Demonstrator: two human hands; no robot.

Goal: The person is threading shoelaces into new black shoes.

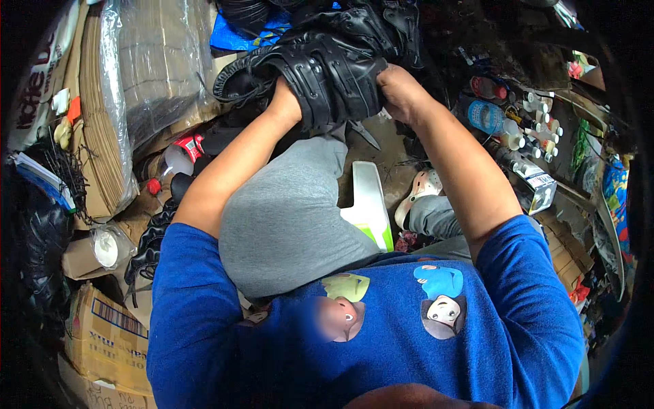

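Note:
A bundle of black leather shoe uppers (327,85), with stitched straps and a gathered edge at its left end, is held up above my knee. My left hand (286,102) reaches in under the leather, so its fingers are hidden. At the right end, my right hand (403,92) is closed on the edge of an upper, its fingers bent against the leather. Just below the bundle, between my hands, a pointed grey metal blade (366,135) sticks out; its other end is covered.
More black leather pieces (351,27) lie beyond my hands over a blue bag (235,34). Plastic-wrapped cardboard (157,61) stands at the left. Several small bottles (541,123) stand to the right, near a blue-labelled bottle (485,116). A white-and-green plastic piece (368,198) lies near my clog (421,191).

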